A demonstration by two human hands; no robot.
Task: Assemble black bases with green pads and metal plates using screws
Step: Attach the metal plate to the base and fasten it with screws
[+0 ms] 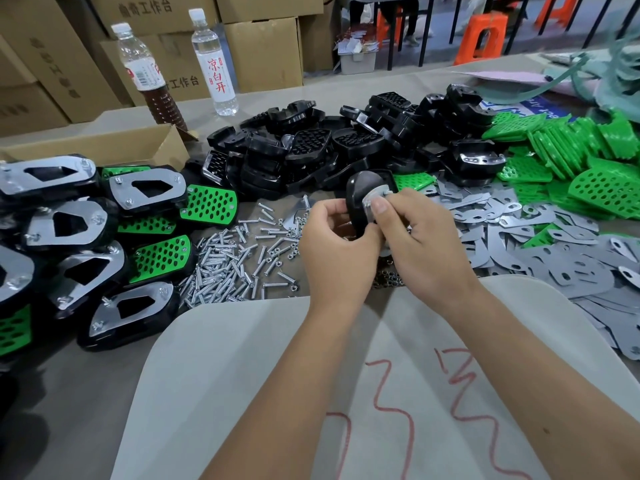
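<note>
I hold a black base [357, 194] upright above the table, a metal plate [373, 196] on its face. My left hand [337, 249] grips the base's lower edge. My right hand [420, 244] pinches the plate's edge, where a screw [388, 192] sticks out. A heap of loose screws [230, 265] lies left of my hands. Black bases [311, 150] are piled behind, green pads [585, 157] at the right, and grey metal plates [540, 244] spread right of my hands.
Finished assemblies [86, 237] with green pads and plates are stacked at the left. An open cardboard box [104, 147] and two bottles [214, 64] stand at the back left. More cartons and orange stools [481, 38] lie beyond the table.
</note>
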